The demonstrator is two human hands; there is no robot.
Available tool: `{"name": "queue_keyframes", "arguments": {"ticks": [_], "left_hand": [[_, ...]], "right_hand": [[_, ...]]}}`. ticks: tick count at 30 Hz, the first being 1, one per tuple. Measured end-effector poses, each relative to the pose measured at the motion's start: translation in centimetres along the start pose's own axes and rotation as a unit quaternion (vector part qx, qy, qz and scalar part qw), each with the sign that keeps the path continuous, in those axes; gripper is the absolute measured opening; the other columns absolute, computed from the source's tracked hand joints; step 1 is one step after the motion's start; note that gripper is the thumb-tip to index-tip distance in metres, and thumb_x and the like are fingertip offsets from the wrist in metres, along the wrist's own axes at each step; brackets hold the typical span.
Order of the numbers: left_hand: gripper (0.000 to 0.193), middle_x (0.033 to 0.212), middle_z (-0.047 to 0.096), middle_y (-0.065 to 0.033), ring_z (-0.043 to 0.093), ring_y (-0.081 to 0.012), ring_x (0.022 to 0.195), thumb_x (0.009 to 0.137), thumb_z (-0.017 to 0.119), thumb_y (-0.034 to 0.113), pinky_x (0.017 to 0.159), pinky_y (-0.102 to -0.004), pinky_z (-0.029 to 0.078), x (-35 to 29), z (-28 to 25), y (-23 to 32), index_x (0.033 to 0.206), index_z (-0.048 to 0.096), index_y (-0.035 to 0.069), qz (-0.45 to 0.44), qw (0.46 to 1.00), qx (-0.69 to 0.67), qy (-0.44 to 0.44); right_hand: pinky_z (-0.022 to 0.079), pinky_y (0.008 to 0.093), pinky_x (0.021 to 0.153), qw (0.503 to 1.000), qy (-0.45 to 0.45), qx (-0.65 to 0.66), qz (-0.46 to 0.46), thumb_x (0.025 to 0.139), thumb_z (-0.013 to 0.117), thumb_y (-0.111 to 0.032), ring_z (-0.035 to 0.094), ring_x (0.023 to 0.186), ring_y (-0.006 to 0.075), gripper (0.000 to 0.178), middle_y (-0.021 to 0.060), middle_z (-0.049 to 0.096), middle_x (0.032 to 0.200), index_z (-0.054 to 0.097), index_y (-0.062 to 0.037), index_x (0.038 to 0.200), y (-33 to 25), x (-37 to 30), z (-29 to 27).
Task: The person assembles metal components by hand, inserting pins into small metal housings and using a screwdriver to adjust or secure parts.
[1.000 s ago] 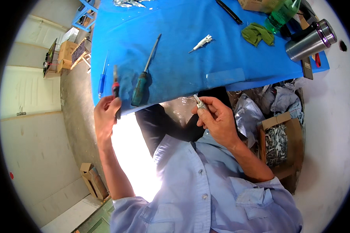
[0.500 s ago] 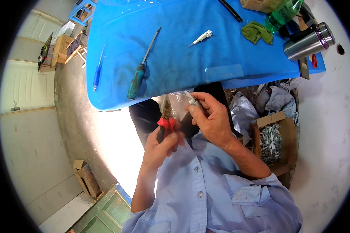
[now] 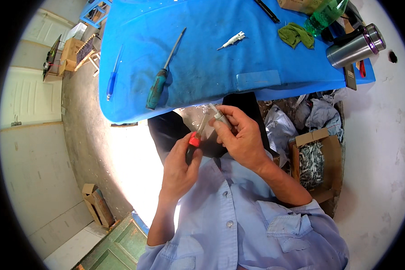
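Note:
My left hand (image 3: 179, 167) is closed round the red-and-black handles of a pair of pliers (image 3: 195, 139). Their metal jaws point up and away, seen nearly edge-on, so I cannot tell whether they are parted. Between the thumb and fingers of my right hand (image 3: 247, 143) is a small whitish-grey cylindrical part (image 3: 219, 117) with a thin pale tip. The jaws are close to its left side; contact cannot be made out. Both hands are above my lap, just before the table's near edge. A similar white part (image 3: 232, 40) with a thin pin lies on the table.
On the blue-covered table (image 3: 202, 67) lie a teal-handled screwdriver (image 3: 157, 87), a blue screwdriver (image 3: 112, 84) and a green cloth (image 3: 297, 35). A steel flask (image 3: 353, 48) and a green bottle (image 3: 326, 18) are at the right. Below stands a cardboard box (image 3: 333, 157) of small metallic pieces.
The pliers have turned from showing both spread handles to a narrow side view, and my left fingers have closed further round them. The part in my right hand has shifted slightly left.

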State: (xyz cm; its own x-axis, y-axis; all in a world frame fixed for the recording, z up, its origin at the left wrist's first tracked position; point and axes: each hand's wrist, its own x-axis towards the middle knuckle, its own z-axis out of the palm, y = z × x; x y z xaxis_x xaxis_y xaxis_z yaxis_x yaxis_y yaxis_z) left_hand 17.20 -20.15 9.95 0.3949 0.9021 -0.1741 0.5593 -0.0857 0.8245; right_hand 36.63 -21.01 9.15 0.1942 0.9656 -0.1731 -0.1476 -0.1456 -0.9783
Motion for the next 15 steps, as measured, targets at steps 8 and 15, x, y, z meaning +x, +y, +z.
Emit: {"name": "queue_keyframes", "arguments": {"ticks": [8,15], "left_hand": [[0.036,0.112,0.067,-0.0182,0.068,-0.0331,0.099,0.098,0.065,0.007,0.087,-0.0373,0.053,-0.11,0.11,0.87,0.132,0.059,-0.001,0.048,0.993,0.102,0.044],[0.035,0.112,0.067,-0.0181,0.069,-0.0370,0.099,0.095,0.067,0.005,0.084,-0.0427,0.056,-0.24,0.44,0.83,0.129,0.059,0.000,0.067,0.980,0.173,0.073]], "right_hand": [[0.049,0.0222,0.059,0.993,0.016,-0.083,-0.077,0.098,0.067,-0.005,0.061,0.070,0.0044,0.029,0.0045,0.071,0.087,0.062,0.0046,0.125,0.91,-0.22,0.53],[0.054,0.0327,0.065,0.988,0.025,-0.113,-0.101,0.093,0.068,-0.006,0.073,0.073,0.0227,0.030,0.0186,0.073,0.090,0.066,0.0009,0.122,0.77,-0.38,0.55]]}}
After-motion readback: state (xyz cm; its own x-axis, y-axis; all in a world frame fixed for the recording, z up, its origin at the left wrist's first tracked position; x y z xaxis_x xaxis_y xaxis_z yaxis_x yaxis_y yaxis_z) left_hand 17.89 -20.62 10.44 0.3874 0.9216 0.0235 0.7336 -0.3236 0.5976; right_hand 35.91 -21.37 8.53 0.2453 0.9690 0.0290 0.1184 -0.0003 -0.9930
